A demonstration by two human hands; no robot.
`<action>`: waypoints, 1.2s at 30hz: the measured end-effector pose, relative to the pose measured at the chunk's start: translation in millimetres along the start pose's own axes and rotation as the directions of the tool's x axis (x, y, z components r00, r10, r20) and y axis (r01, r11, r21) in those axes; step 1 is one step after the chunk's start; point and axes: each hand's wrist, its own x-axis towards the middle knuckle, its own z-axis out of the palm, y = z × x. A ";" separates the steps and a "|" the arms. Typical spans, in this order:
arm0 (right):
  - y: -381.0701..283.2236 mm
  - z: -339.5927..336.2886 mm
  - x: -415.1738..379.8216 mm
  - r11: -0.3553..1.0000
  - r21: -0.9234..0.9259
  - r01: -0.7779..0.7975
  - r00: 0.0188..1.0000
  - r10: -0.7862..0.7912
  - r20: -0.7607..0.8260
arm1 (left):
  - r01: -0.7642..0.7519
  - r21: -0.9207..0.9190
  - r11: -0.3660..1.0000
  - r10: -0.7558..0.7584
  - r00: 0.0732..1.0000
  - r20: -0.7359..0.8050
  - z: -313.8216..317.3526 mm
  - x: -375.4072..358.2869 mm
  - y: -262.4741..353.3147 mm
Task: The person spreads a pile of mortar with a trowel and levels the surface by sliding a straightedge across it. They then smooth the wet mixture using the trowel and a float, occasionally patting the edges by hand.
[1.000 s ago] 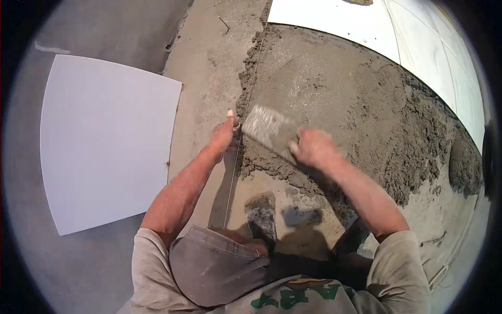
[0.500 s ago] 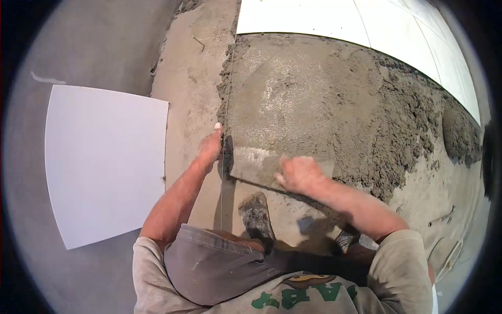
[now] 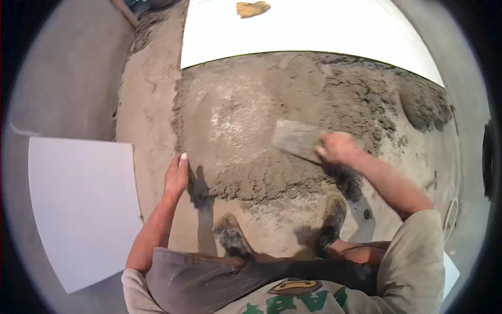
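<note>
My right hand [image 3: 340, 149] is closed round the handle of a flat rectangular trowel [image 3: 297, 137]. The blade, smeared grey, is over the wet mortar bed [image 3: 246, 102], right of its middle. Smooth and shiny at left centre, the mortar turns rough and lumpy to the right and along its near edge. My left hand [image 3: 177, 177] is at the bed's left edge, its fingers pointing forward and nothing visible in them; one fingertip looks white. Beyond the bed lies a large white tile [image 3: 308, 34], its straight edge meeting the mortar.
A loose white tile [image 3: 83, 209] lies to my left. A crumpled yellowish piece [image 3: 252, 9] rests on the far tile. A mound of mortar [image 3: 423, 104] sits at the right. My shoes [image 3: 232, 235] stand just short of the bed.
My right hand has moved the trowel forward and right from the bed's near edge, leaving rough mortar there. My left hand appears lower and further left; the view has shifted too.
</note>
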 end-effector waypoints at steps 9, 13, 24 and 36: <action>217.8 -69.2 -142.3 0.822 0.070 -0.565 0.784 0.562 -0.265 | -0.110 -0.044 0.993 0.110 0.994 0.002 2.8 27.2 -11.0; 218.0 -28.1 -204.0 0.337 0.814 -0.474 0.757 0.628 0.180 | -0.156 -0.123 0.980 0.159 0.987 0.015 11.2 25.5 10.0; 299.1 185.1 -178.2 0.313 0.809 -0.498 0.483 0.875 -0.041 | -0.337 0.204 0.919 0.309 0.938 0.159 21.8 10.4 78.2; 299.5 111.6 -73.1 0.661 0.595 -0.458 0.728 0.663 -0.177 | -0.151 0.161 0.975 0.140 0.987 0.081 28.6 5.5 44.3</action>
